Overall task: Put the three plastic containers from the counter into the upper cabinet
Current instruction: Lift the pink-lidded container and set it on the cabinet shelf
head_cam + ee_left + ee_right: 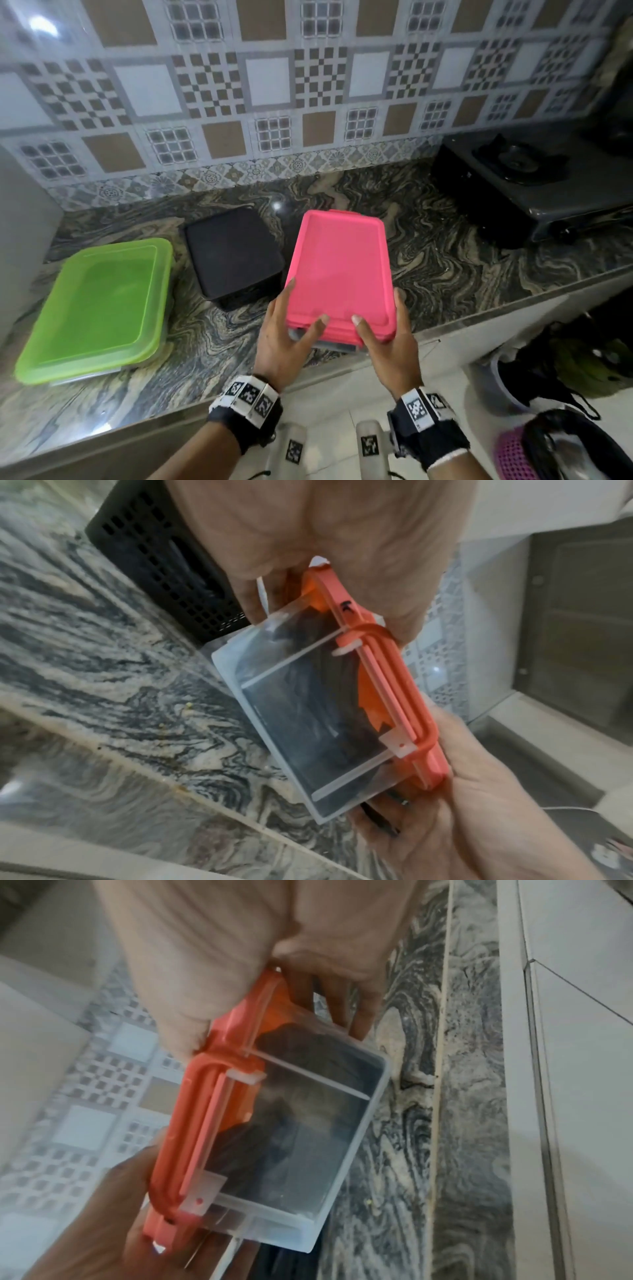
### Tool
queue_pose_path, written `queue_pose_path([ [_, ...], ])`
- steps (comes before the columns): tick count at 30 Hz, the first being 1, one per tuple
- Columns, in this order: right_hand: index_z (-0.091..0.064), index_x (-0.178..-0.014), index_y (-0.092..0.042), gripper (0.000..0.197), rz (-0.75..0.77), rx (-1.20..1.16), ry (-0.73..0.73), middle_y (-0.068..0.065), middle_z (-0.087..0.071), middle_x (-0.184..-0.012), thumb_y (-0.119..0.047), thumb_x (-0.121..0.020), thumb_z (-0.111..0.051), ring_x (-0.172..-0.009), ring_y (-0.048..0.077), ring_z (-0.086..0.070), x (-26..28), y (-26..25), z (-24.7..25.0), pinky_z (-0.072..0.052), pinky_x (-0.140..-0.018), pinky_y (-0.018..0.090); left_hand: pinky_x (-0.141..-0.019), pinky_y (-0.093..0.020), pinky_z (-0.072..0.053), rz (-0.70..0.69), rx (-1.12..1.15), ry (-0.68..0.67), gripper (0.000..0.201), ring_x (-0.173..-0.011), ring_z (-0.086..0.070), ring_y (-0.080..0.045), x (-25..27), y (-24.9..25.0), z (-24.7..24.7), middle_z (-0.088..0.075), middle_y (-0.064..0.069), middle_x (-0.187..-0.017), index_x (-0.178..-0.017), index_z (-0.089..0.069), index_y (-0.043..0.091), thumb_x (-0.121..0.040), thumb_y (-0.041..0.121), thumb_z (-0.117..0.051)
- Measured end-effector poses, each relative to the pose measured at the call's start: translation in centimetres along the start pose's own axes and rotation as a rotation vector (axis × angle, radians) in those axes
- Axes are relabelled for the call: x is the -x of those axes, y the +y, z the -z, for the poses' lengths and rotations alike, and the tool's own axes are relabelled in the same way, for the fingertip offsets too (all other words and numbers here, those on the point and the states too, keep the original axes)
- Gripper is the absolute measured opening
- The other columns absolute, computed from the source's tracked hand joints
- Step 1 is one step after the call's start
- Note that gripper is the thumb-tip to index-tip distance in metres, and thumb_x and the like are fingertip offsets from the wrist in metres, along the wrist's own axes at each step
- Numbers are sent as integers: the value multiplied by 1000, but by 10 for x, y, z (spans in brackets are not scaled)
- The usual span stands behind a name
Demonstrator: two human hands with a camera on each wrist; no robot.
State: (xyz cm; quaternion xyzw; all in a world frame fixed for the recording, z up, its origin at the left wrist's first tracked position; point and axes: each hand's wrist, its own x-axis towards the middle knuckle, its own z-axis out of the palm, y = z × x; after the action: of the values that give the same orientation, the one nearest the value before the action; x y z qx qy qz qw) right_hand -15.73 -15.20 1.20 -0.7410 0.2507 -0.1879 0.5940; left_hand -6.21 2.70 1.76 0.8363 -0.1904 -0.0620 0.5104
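Both hands hold the pink-lidded clear container (pixel 337 274) by its near end, above the counter's front edge. My left hand (pixel 291 325) grips the left corner, thumb on the lid and fingers underneath. On the right corner my right hand (pixel 387 329) grips the same way. In the left wrist view the clear body (pixel 308 710) hangs free of the counter, with dark contents inside. The right wrist view shows the same container (pixel 301 1123). A green-lidded container (pixel 99 305) lies on the counter at the left. A black perforated container (pixel 233 257) stands between the two. The upper cabinet is out of view.
The marbled counter (pixel 445 257) runs to a patterned tile wall. A dark gas stove (pixel 513 178) sits at the back right. A grey appliance side (pixel 20 222) borders the counter on the left. Bags and a pink basket (pixel 510 455) lie on the floor at lower right.
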Motion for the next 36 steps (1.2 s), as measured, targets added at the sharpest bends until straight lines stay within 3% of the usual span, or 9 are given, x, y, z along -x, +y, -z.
queue_pose_path([
  [4,-15,-161,-34,110,128,-22,48,-11,-64,-129,-63,-75,-76,-103,-6,-70,53,-49,4,-63,-82,26,-97,-48,-57,-125,31,39,90,-130,-57,-14,37,33,39,-48,2,-152,-158,-27,37,-83,68,-65],
  [8,-23,-158,-31,92,248,-79,99,-24,-59,-121,-31,-83,-76,-93,-20,-65,99,-113,3,-54,-69,6,-92,-44,-59,-226,57,113,85,-121,-64,-13,68,75,88,-54,11,-143,-153,-31,45,-80,72,-66],
  [11,-22,-155,-36,92,284,-112,137,-38,-51,-109,-33,-79,-75,-84,-30,-60,129,-168,1,-50,-61,1,-92,-33,-56,-316,-2,219,81,-119,-61,-5,87,112,127,-56,20,-138,-148,-38,48,-76,75,-64],
  [17,-32,-152,-51,107,427,-188,200,-45,-56,-115,-67,-56,-76,-101,-15,-64,170,-254,1,-60,-91,30,-67,-9,-50,-449,2,381,78,-88,-69,-2,120,182,198,-68,17,-117,-139,-48,51,-68,78,-63],
  [19,-35,-145,-57,97,496,-176,210,-45,-60,-108,-67,-57,-75,-98,-17,-64,181,-283,4,-59,-87,26,-57,-11,-50,-503,40,413,74,-71,-67,-5,129,204,219,-71,10,-103,-136,-50,51,-69,80,-62],
  [22,-35,-141,-55,86,613,-147,203,-55,-56,-100,-61,-64,-74,-95,-20,-63,193,-325,9,-54,-73,6,-64,-28,-61,-571,93,442,70,-83,-73,-9,135,233,245,-71,13,-113,-133,-51,52,-70,80,-63],
  [26,-43,-145,-40,79,770,-126,211,-36,-66,-108,-60,-73,-70,-99,-14,-66,195,-377,17,-53,-75,5,-77,-36,-63,-661,215,457,74,-109,-68,-9,128,282,273,-60,29,-123,-134,-52,48,-69,79,-68],
  [30,-45,-147,-31,83,880,-156,227,-13,-69,-118,-67,-76,-70,-104,1,-71,182,-430,27,-62,-86,28,-82,-21,-60,-778,221,536,65,-105,-65,2,117,340,300,-60,23,-121,-132,-57,34,-77,64,-74],
  [36,-58,-131,-28,72,923,-133,293,-12,-73,-108,-73,-75,-69,-94,2,-72,134,-516,36,-62,-87,32,-78,-18,-55,-791,127,623,60,-97,-64,-3,70,416,335,-64,11,-118,-128,-59,27,-80,61,-72],
])
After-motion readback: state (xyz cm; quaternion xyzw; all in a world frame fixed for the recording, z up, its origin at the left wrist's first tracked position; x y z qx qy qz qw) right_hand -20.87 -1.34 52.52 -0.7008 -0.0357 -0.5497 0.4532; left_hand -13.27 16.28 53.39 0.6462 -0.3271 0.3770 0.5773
